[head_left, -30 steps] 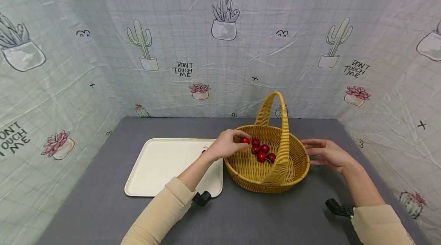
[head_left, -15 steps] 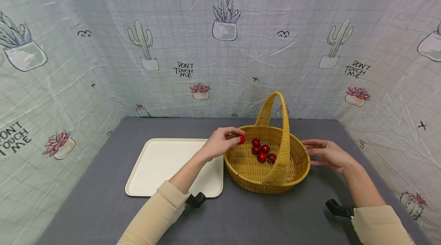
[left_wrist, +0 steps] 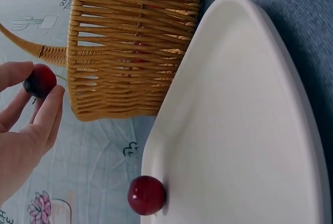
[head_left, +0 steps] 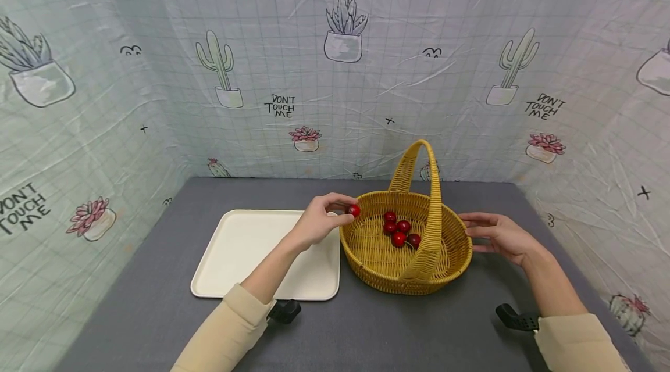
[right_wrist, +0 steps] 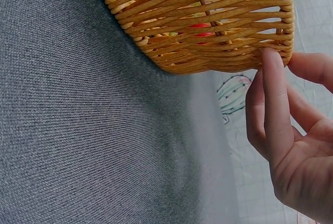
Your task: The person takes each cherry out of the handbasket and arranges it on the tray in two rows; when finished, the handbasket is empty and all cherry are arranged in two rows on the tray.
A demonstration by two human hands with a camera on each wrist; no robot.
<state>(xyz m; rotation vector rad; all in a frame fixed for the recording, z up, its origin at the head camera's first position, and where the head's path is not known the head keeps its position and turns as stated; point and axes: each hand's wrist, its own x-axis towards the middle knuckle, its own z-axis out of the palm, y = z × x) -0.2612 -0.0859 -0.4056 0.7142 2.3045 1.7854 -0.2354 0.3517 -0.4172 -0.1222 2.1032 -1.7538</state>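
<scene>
My left hand (head_left: pixel 314 224) pinches a dark red cherry (head_left: pixel 354 210) between thumb and fingers, just above the basket's left rim. In the left wrist view a thin stem shows on that cherry (left_wrist: pixel 40 81). A yellow wicker basket (head_left: pixel 366 270) with a tall handle has several cherries (head_left: pixel 399 239) inside. Relaxed fingers of my right hand (head_left: pixel 499 235) touch the basket's right side at the rim; the right wrist view shows fingertips against the weave. Another cherry (left_wrist: pixel 147 195) lies by the edge of the white tray (left_wrist: pixel 234 109); in the head view it is hidden.
The white tray stands left of the basket on a grey tabletop (head_left: pixel 387 331), partly under my left forearm. A patterned cloth (head_left: pixel 251 145) hangs behind and at both sides of the table.
My left hand has moved left with the cherry, from over the basket's inside to its left rim. The right hand stays at the basket's right side.
</scene>
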